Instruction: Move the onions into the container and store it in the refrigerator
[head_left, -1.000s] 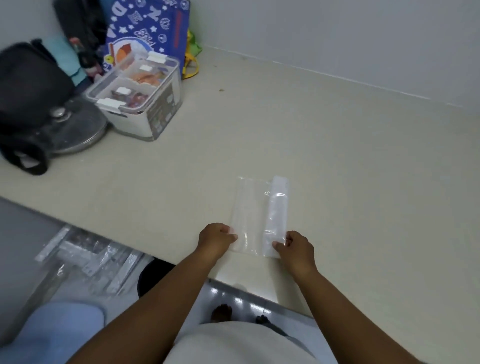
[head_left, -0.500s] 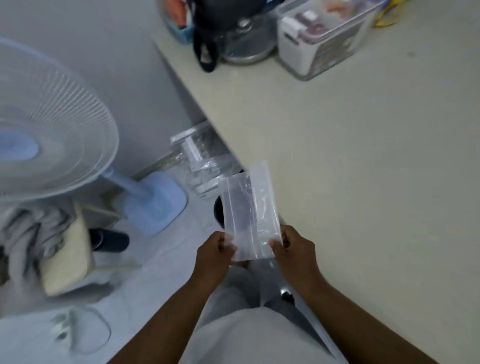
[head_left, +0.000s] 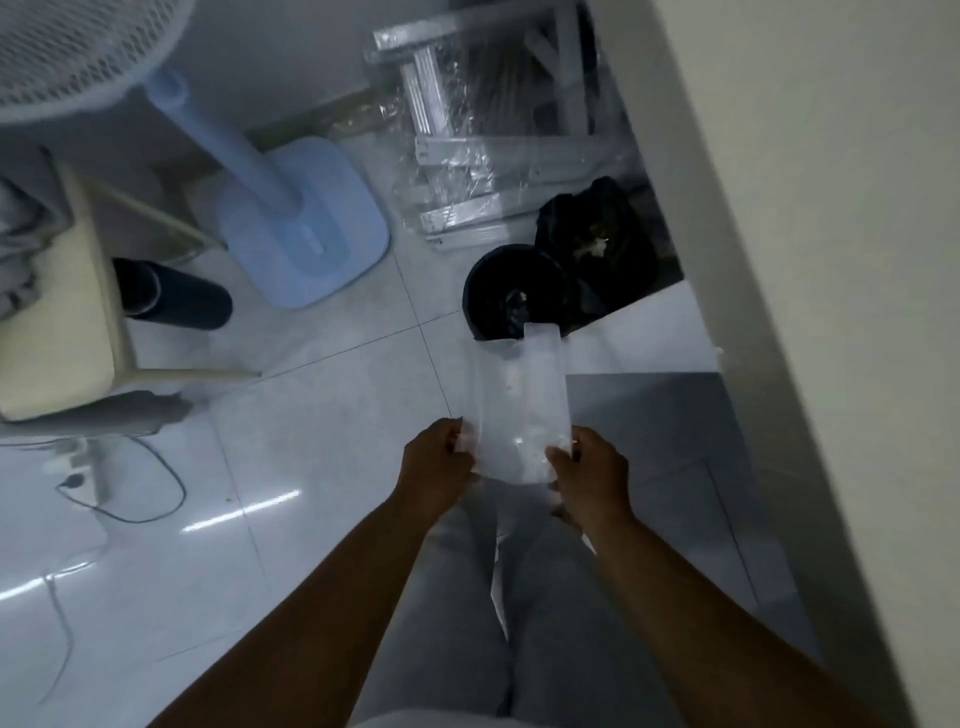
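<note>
Both hands, left hand (head_left: 436, 465) and right hand (head_left: 589, 475), pinch clear thin plastic bag (head_left: 517, 415) at its bottom corners; light, floppy, slippery.

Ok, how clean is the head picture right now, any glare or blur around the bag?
Head view: dim and soft with motion blur; bright glare streaks on the floor tiles; the clear bag, held by the left hand and right hand, washes out against them.
</note>
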